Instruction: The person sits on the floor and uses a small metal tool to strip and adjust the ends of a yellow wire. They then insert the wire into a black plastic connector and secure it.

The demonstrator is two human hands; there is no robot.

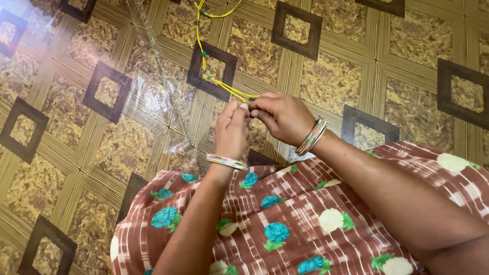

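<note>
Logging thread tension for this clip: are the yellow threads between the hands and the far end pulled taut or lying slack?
Mostly taut. The yellow threads run in near-straight lines from the pinching left hand and right hand across the patterned floor; their far end is out of frame.

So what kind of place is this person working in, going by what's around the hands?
Probably a home floor. The patterned floor covering of brown squares fills the view, and the floral cloth over the lap shows the person sits on it while both hands pinch yellow threads.

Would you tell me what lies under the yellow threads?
The yellow threads lie over the brown patterned floor, beside a clear plastic sheet. Their near ends are hidden between the left hand and right hand.
</note>
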